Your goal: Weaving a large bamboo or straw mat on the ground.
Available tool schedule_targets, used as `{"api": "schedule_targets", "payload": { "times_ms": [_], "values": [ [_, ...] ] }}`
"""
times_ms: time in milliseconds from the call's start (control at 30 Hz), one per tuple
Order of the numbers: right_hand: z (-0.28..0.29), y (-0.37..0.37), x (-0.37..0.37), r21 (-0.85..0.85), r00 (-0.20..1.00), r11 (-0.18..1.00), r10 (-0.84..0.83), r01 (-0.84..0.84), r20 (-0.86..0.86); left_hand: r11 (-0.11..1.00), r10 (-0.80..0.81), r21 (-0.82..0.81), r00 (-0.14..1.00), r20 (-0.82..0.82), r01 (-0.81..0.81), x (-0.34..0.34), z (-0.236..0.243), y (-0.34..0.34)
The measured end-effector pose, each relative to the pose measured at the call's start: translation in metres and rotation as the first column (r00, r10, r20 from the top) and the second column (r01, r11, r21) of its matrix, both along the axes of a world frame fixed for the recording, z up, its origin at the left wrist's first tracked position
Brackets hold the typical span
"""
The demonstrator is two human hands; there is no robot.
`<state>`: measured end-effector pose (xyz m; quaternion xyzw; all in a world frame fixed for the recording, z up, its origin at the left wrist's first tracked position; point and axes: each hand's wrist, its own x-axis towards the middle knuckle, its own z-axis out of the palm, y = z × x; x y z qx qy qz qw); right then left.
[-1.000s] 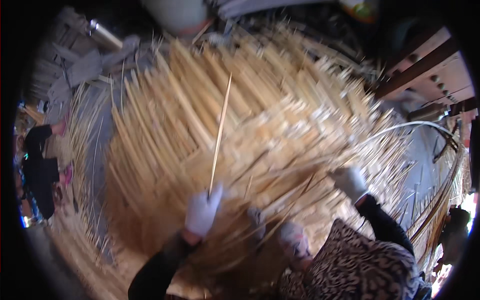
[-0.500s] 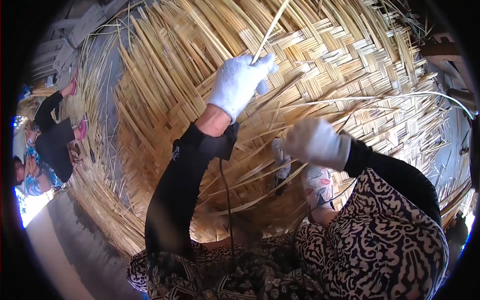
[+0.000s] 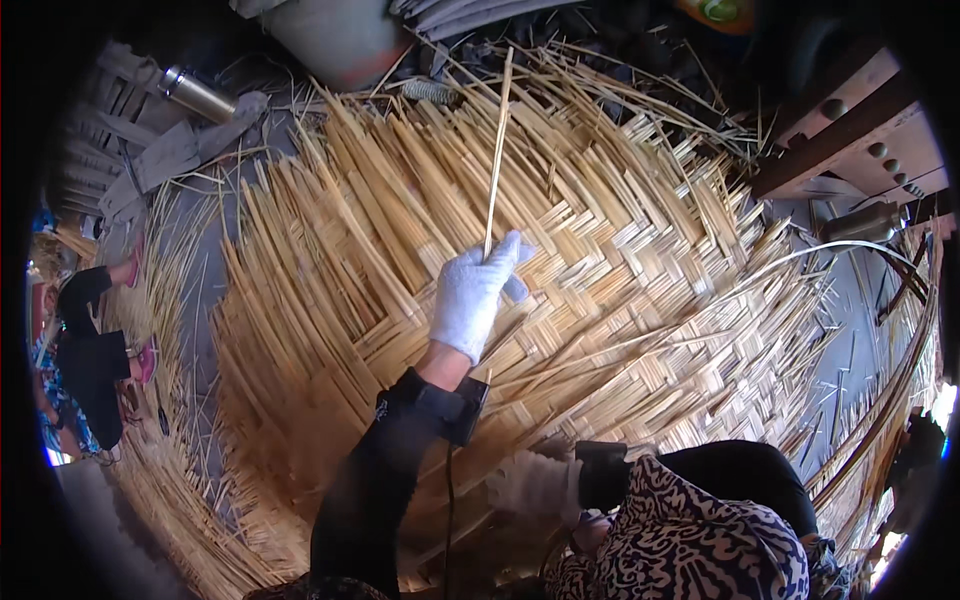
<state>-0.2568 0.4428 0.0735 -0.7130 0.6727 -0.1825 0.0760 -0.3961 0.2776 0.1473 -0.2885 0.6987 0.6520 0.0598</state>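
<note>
My left hand (image 3: 472, 298), in a white work glove, is closed on the lower end of a long, narrow split-reed strip (image 3: 499, 150). The strip points up and away from me, above a large woven reed mat (image 3: 590, 265). Beneath that hand, the mat has a zigzag weave, while loose parallel strips fan out along its far and left sides. My right hand (image 3: 538, 488), also white-gloved, is low and close to my body over the mat's near part. Motion and shadow smear its fingers, so I cannot make out any hold.
A pale bucket (image 3: 335, 42) and a metal flask (image 3: 198, 95) stand beyond the mat. Brown beams with round holes (image 3: 850, 125) jut in at far right. Long loose reeds (image 3: 880, 400) lie at right. Another person (image 3: 92, 370) sits at left, beside a reed pile (image 3: 180, 500).
The view has tilted farther forward, bringing the bucket and beams in. The strip in my left hand now points more steeply upward. My right hand has drawn back toward my body.
</note>
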Motion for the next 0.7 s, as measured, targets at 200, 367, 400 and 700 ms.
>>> {"api": "schedule_targets", "payload": {
  "times_ms": [200,367,400,700],
  "values": [
    [0.005,0.005,-0.039,0.104,0.636,0.991,-0.026,-0.086,0.771,0.961,0.084,0.274,0.988,-0.130,-0.045,-0.023,0.001,-0.005],
    [0.003,0.013,-0.057,0.225,0.031,0.971,-0.224,-0.077,0.974,0.905,0.120,0.423,0.982,-0.145,-0.048,-0.041,-0.018,-0.012],
    [0.005,0.018,-0.063,0.226,0.030,0.971,-0.224,-0.074,0.974,0.905,0.117,0.423,0.982,-0.145,-0.045,-0.045,-0.025,-0.012],
    [0.008,0.049,-0.089,0.062,0.374,0.940,-0.193,0.336,0.907,0.840,0.034,0.535,0.974,-0.223,0.093,-0.091,-0.045,0.022]
  ]
}}
